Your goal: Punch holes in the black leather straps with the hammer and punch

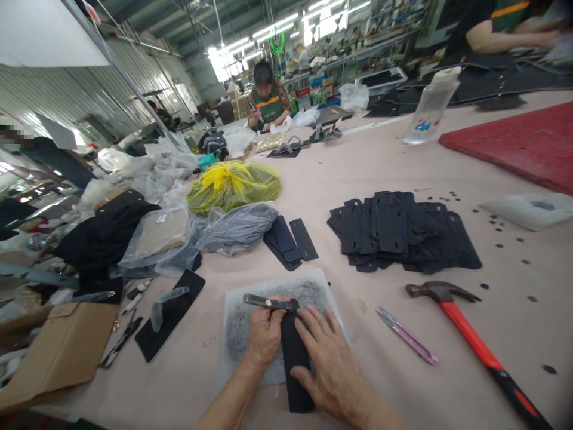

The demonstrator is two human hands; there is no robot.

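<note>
A black strip of material (294, 358) lies lengthwise on a scuffed white cutting pad (237, 334) at the near table edge. My left hand (264, 334) is closed around a metal punch tool (267, 303) that lies across the strip's far end. My right hand (333, 367) lies flat with fingers spread, pressing the strip down. A red-handled hammer (474, 340) lies to the right, beyond a small pink snipper (406, 335).
A stack of black punched pieces (403, 236) sits mid-table, with small punched dots (510, 245) scattered to its right. Plastic bags, a yellow bag (233, 185), a cardboard box (62, 352) and black fabric crowd the left. A red mat (519, 143) and bottle (430, 107) lie far right. People work beyond.
</note>
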